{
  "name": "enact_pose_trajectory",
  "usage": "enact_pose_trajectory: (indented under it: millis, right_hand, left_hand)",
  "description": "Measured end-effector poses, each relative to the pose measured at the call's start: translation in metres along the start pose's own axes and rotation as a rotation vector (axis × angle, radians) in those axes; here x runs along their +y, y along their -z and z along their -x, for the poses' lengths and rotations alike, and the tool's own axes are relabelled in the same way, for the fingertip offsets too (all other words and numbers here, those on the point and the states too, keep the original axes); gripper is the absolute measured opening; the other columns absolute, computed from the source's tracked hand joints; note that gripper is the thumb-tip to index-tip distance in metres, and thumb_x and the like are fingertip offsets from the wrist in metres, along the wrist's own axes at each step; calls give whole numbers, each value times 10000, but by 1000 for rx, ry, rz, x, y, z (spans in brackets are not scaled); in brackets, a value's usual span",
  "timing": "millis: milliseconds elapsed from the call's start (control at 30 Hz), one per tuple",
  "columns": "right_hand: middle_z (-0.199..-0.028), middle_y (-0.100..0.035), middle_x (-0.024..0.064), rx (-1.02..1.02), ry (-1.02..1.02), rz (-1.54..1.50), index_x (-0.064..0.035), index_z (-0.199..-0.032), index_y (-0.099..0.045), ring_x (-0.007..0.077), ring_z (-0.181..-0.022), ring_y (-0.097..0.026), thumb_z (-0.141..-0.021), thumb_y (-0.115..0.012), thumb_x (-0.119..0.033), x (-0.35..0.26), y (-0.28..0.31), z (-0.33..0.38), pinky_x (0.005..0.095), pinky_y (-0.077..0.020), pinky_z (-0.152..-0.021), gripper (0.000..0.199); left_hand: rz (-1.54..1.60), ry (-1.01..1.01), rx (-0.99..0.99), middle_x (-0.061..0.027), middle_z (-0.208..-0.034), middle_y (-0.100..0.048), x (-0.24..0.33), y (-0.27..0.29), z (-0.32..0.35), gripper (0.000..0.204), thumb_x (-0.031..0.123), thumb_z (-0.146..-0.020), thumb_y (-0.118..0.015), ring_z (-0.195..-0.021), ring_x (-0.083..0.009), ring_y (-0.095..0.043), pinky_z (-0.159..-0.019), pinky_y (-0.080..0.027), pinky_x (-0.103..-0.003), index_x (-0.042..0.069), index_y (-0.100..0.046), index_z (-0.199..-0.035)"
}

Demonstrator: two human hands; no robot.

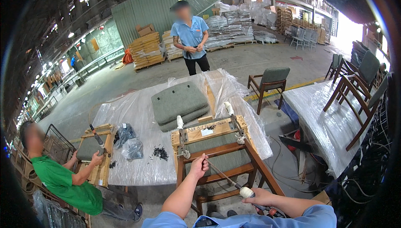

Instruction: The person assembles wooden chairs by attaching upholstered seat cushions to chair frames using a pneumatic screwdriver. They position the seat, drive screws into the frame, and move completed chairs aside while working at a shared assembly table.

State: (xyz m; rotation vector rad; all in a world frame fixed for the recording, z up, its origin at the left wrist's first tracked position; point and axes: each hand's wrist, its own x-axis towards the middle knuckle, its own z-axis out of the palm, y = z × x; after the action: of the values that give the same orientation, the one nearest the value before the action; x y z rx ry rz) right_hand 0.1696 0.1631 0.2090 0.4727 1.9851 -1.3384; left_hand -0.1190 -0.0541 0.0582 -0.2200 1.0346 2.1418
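A wooden chair frame (250,153) with a grey seat cushion (217,155) lies against a plastic-covered table, held in a wooden clamp jig (209,131). My left hand (199,165) grips the chair's front rail near the jig's left clamp. My right hand (261,196) holds the handle of a long screwdriver tool (227,180), whose thin shaft runs up left to the rail beside my left hand.
Two stacked grey cushions (179,103), bags of dark screws (129,142) and loose screws lie on the plastic-covered table (138,115). A person in green (62,182) works at a second jig left. A person in blue (191,36) stands behind. Chairs stand and lie at right.
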Motion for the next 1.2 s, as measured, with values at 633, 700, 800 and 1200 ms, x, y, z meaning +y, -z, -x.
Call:
enact_pose_trajectory:
  millis: [633,700,800,1200]
  right_hand:
    - [-841,-675,131,20,3,52,15,-1165,-572,204,-635,-686,-827,-722,-551,-2,1,0,350,-546,-633,677]
    - [-838,-674,130,15,4,49,16,-1164,-571,204,-638,-687,-827,-723,-550,-4,1,1,349,-546,-632,676]
    - [-825,-670,123,17,6,53,16,-1161,-571,202,-629,-682,-827,-727,-543,3,0,-4,346,-543,-623,670]
    - [-788,-663,107,43,15,73,7,-1144,-578,198,-633,-672,-837,-720,-513,-4,-3,1,348,-525,-649,621]
  left_hand:
    - [9,21,19,-2,-669,-441,0,-3,4,307,321,-1041,-543,-534,-113,-384,-473,-322,-249,20,-595,-1016]
    - [20,27,10,-4,-670,-437,0,-3,3,313,323,-1044,-537,-535,-113,-380,-476,-321,-249,17,-598,-1026]
    - [48,45,-8,-5,-669,-436,0,-4,2,326,333,-1045,-531,-535,-115,-375,-477,-316,-249,15,-601,-1036]
    - [112,59,-40,7,-657,-414,-3,3,-5,383,384,-1050,-500,-535,-112,-359,-469,-304,-253,18,-612,-1035]
